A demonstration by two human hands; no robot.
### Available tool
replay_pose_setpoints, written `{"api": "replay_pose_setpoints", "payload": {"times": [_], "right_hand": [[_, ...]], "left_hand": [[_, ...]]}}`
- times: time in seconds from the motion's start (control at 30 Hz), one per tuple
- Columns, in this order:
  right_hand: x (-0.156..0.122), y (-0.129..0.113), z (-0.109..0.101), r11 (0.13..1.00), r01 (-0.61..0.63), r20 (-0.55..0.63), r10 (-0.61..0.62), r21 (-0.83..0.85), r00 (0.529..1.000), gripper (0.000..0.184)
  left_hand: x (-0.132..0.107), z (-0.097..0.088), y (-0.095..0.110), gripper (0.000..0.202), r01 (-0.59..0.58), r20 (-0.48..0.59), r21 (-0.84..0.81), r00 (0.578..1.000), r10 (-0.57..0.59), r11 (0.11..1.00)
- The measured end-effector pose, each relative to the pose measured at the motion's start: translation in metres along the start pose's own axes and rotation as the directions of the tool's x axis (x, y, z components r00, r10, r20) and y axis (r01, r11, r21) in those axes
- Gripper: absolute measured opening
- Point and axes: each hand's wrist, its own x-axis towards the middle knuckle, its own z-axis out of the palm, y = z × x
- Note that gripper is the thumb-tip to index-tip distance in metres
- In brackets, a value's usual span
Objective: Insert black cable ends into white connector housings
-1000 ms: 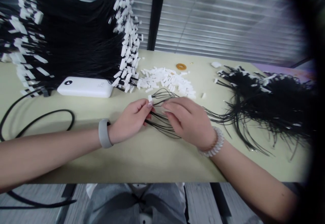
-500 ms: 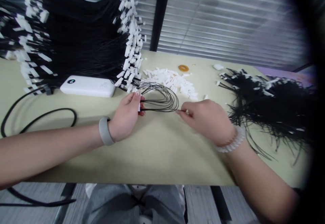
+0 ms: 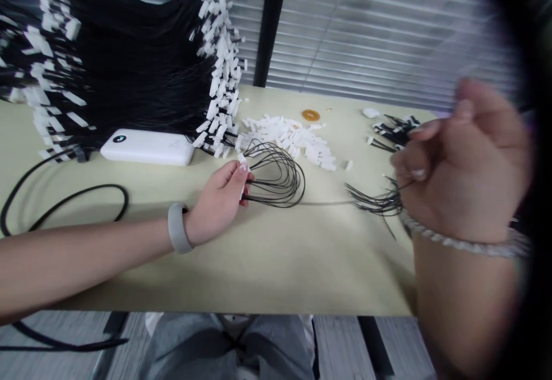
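Observation:
My left hand [image 3: 219, 196], with a grey band at the wrist, is closed on the white connectors of a looped black wire bundle [image 3: 293, 187]. The loops arch out to the right of my fingers, above the table. My right hand [image 3: 461, 167], with a pale beaded bracelet, is raised near the camera at the right, fingers curled together as in a pinch. A thin dark line runs from the loops towards it, and a short wire shows by its fingers. Behind this hand lies a heap of loose black wires [image 3: 375, 200], mostly hidden.
A large stack of black wires [image 3: 142, 64] with white connectors stands at the back left. In front of it lies a white power bank [image 3: 149, 146] with a black cable [image 3: 81, 187]. White connector pieces [image 3: 288, 138] are piled mid-table, near an orange-brown ring [image 3: 310, 115].
My right hand has moved right and up, away from the looped bundle and closer to the camera. My left hand has shifted slightly right, still gripping the bundle.

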Motion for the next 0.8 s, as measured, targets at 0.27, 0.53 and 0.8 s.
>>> {"api": "replay_pose_setpoints", "payload": {"times": [0.27,0.53,0.8], "right_hand": [[-0.041,-0.044,0.045,0.991,0.083,0.419,-0.031,-0.106,0.907,0.008],[-0.051,-0.047,0.057,0.974,0.161,0.434,-0.077,-0.159,0.897,0.017],[-0.054,-0.047,0.062,0.974,0.193,0.472,-0.114,-0.122,0.874,0.015]], "left_hand": [[-0.004,-0.001,0.002,0.032,-0.047,0.099,0.136,0.994,0.034,0.990],[-0.010,-0.001,0.005,0.029,-0.201,0.227,0.283,0.964,0.138,0.938],[-0.014,-0.002,0.006,0.025,-0.297,0.293,0.344,0.935,0.198,0.891]]}}
